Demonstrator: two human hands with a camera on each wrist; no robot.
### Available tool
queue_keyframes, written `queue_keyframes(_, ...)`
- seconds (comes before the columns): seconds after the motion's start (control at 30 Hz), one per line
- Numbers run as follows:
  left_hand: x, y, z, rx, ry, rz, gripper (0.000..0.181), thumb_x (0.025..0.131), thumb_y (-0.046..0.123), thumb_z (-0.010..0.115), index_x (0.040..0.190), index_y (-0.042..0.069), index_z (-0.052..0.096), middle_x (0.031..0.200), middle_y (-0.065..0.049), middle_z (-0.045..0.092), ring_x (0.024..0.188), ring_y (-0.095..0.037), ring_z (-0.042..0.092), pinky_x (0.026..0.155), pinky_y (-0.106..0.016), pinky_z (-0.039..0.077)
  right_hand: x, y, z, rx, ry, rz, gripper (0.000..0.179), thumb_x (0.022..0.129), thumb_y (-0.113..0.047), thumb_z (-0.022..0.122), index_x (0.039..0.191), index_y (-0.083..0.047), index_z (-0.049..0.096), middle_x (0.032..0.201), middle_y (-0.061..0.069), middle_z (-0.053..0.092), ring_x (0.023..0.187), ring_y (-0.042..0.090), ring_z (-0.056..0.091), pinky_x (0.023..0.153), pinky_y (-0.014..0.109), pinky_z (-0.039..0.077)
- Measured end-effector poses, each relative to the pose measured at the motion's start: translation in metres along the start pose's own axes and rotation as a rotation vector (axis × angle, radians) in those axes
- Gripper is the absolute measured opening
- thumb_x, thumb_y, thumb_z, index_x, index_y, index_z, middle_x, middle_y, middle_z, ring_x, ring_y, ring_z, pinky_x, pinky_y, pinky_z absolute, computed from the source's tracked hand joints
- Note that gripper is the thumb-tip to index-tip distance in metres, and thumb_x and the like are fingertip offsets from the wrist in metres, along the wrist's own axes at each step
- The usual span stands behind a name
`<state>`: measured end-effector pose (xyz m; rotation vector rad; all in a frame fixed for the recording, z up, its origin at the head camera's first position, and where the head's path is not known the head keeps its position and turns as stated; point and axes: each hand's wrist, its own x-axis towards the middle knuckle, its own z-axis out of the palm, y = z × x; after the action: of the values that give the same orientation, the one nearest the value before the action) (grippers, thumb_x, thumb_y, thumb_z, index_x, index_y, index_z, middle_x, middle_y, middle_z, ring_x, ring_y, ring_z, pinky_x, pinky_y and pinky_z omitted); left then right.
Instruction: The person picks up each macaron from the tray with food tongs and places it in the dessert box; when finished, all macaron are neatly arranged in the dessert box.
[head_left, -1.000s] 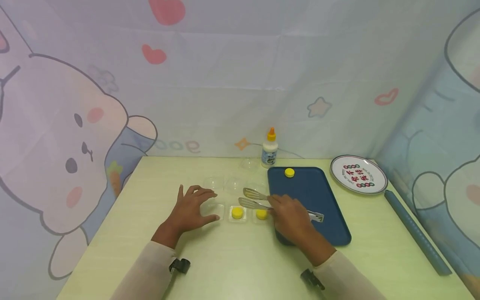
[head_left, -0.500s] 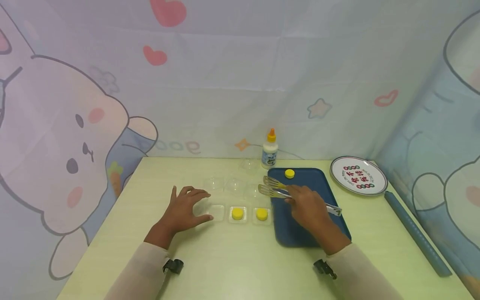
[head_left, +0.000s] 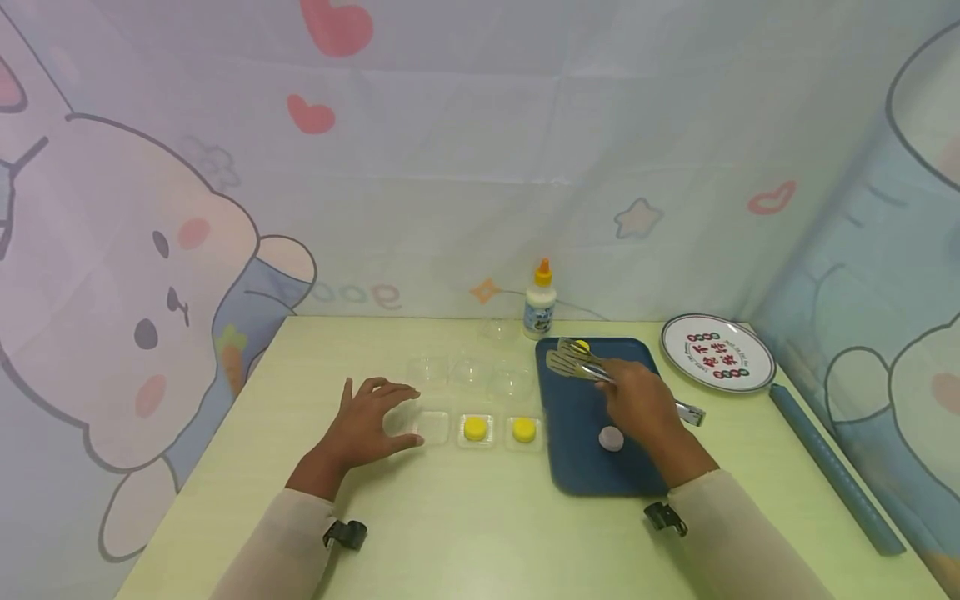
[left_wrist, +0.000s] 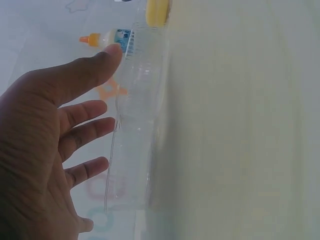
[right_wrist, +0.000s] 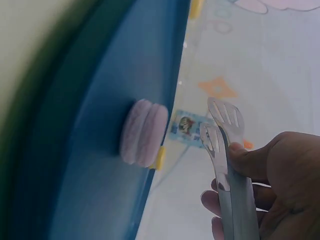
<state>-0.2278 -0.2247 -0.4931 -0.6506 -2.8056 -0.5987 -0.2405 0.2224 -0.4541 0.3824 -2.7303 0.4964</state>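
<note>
Head view: my right hand [head_left: 647, 404] grips the tongs [right_wrist: 237, 195], shifted from the tray's [head_left: 567, 446] left edge to its far yellow cookie [head_left: 582, 345], uncovering 1 pink cookie [head_left: 611, 438]; yellow seems the piece in play. My empty left hand [head_left: 363, 423] spreads left of the tray. The backdrop [head_left: 450, 208] behind reads "good".

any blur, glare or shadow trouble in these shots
Head view: soft light, clear containers nearly fading into the tabletop; left wrist view: small glints on the clear containers, soft shadow beside them; right wrist view: near edge of the blue tray blurred.
</note>
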Motion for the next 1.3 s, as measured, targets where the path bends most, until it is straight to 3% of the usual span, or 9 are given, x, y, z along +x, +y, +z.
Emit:
queue_keyframes(0.17,0.0,-0.002,0.004,-0.023,0.008,0.003,0.071,0.082,0.048,0.093,0.144,0.02,0.071,0.146,-0.004,0.072,0.145,-0.036,0.052,0.121,-0.092,0.012,0.004,0.009,0.005,0.002,-0.032,0.073,0.041,0.103,-0.012,0.074,0.14,0.006,0.069,0.133,0.028,0.075,0.118,0.049,0.073,0.092,0.063,0.061)
queue_keyframes(0.5,0.0,-0.003,0.008,-0.032,0.021,0.011,0.072,0.081,0.048,0.094,0.143,0.021,0.071,0.146,-0.004,0.072,0.145,-0.036,0.052,0.12,-0.092,0.012,0.017,0.017,0.009,0.013,-0.092,0.219,0.042,0.108,-0.005,0.063,0.148,0.008,0.06,0.142,0.033,0.067,0.129,0.053,0.067,0.101,0.067,0.058)
queue_keyframes(1.07,0.0,-0.003,0.009,-0.045,0.015,0.027,0.069,0.083,0.045,0.094,0.143,0.021,0.071,0.146,-0.004,0.072,0.144,-0.038,0.053,0.119,-0.093,0.013,0.029,0.017,0.02,-0.053,-0.2,0.268,0.04,0.105,0.002,0.059,0.144,0.013,0.058,0.137,0.034,0.065,0.129,0.054,0.065,0.101,0.068,0.058)
queue_keyframes(1.3,0.0,-0.003,0.011,-0.051,0.004,0.018,0.068,0.083,0.046,0.093,0.143,0.021,0.071,0.146,-0.004,0.072,0.144,-0.038,0.053,0.12,-0.093,0.012,0.026,0.017,0.024,-0.042,-0.192,0.246,0.041,0.108,-0.001,0.059,0.145,0.015,0.056,0.139,0.037,0.062,0.129,0.056,0.063,0.101,0.066,0.058)
